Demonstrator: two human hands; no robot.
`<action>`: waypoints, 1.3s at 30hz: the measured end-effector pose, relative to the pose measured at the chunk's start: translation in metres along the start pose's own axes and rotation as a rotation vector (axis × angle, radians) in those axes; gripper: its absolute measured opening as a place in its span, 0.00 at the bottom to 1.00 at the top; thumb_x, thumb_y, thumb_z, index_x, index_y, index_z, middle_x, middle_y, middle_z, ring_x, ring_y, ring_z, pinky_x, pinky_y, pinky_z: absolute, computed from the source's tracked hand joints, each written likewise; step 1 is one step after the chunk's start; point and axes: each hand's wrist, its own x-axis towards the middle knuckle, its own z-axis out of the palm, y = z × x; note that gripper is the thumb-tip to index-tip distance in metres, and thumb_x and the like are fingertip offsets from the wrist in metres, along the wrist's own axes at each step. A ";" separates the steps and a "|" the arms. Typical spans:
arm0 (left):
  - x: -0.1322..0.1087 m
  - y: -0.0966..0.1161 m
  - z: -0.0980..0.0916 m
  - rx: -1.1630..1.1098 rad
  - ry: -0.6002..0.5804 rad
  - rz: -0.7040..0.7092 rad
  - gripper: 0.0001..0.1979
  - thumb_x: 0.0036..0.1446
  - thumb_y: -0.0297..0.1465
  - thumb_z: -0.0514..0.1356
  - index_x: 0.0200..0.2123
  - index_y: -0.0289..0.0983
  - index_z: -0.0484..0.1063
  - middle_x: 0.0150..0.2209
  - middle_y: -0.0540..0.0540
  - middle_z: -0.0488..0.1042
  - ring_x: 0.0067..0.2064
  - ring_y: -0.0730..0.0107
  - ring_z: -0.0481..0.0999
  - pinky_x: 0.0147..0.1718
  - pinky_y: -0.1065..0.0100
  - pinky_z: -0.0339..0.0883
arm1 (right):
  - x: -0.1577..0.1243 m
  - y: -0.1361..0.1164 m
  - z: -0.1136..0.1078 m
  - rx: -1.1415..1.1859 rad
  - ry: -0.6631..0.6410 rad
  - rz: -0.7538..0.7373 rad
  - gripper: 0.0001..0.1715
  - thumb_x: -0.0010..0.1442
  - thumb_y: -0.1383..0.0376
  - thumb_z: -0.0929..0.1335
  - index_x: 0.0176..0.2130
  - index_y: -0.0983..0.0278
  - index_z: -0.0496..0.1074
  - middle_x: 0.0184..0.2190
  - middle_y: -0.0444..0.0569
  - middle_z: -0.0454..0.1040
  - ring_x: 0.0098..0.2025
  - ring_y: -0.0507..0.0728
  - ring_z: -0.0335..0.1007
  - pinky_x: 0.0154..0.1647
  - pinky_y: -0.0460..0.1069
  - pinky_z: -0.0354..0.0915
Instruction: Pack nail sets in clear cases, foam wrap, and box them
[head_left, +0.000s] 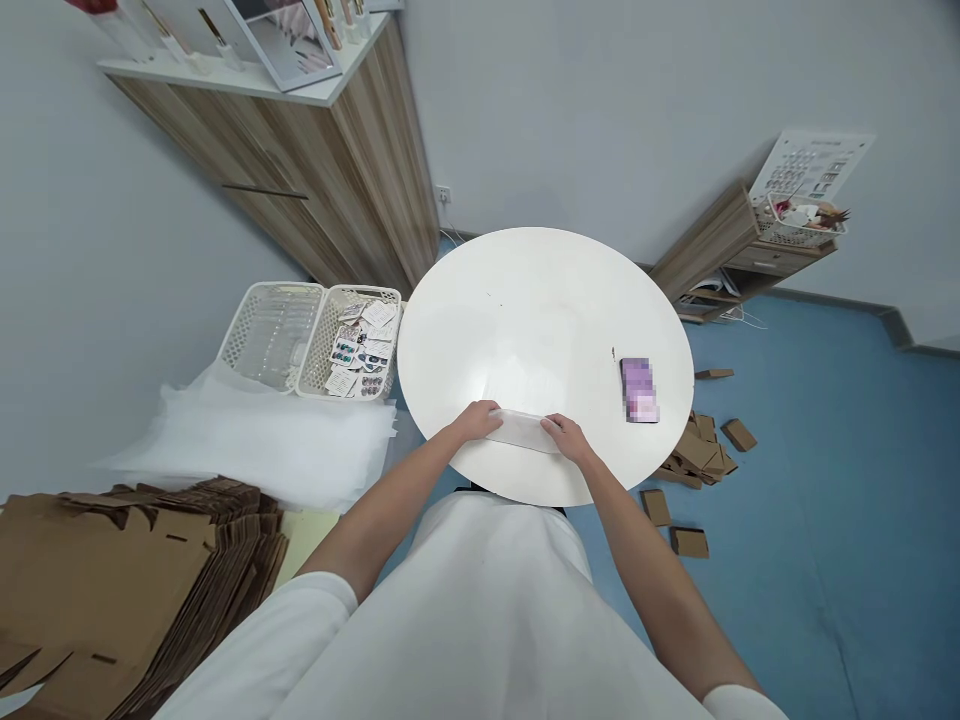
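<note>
Low on the round white table [540, 300], close to my body, lies a folded white foam sheet [523, 432], long and flat like a narrow packet. Whether anything is wrapped inside cannot be seen. My left hand [478, 420] grips its left end, thumb on top and fingers curled at the far edge. At the opposite end my right hand [567, 437] is closed on the sheet in the same way. A stack of similar thin white sheets [262, 435] lies to the left of the table.
White baskets hold clear plastic cases [274, 330] and small printed cards [367, 345]. Flattened cardboard boxes [97, 590] are piled at lower left. A blurred purple item [639, 390] lies on the table's right. Small folded brown boxes [697, 455] rest on the floor. A wooden cabinet [300, 170] stands behind left.
</note>
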 end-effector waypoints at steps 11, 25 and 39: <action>-0.006 -0.014 0.003 0.146 0.261 -0.142 0.22 0.48 0.28 0.51 0.49 0.38 0.57 0.45 0.43 0.66 0.44 0.63 0.66 0.39 0.66 0.60 | -0.005 0.029 0.004 -0.186 0.480 0.042 0.30 0.52 0.59 0.60 0.53 0.65 0.55 0.45 0.56 0.64 0.45 0.60 0.62 0.43 0.54 0.59; -0.014 0.011 0.025 0.325 0.005 0.383 0.25 0.42 0.32 0.59 0.47 0.41 0.60 0.51 0.43 0.61 0.51 0.54 0.60 0.50 0.58 0.49 | -0.021 0.007 0.021 -0.529 0.008 -0.347 0.27 0.47 0.62 0.67 0.48 0.60 0.61 0.53 0.53 0.60 0.53 0.64 0.54 0.50 0.57 0.51; -0.022 0.000 0.015 0.098 -0.161 0.271 0.18 0.50 0.44 0.52 0.40 0.42 0.70 0.44 0.47 0.69 0.44 0.63 0.68 0.41 0.68 0.60 | -0.039 -0.004 0.005 -0.067 -0.159 -0.113 0.17 0.49 0.55 0.65 0.39 0.59 0.69 0.43 0.48 0.68 0.44 0.57 0.64 0.43 0.51 0.59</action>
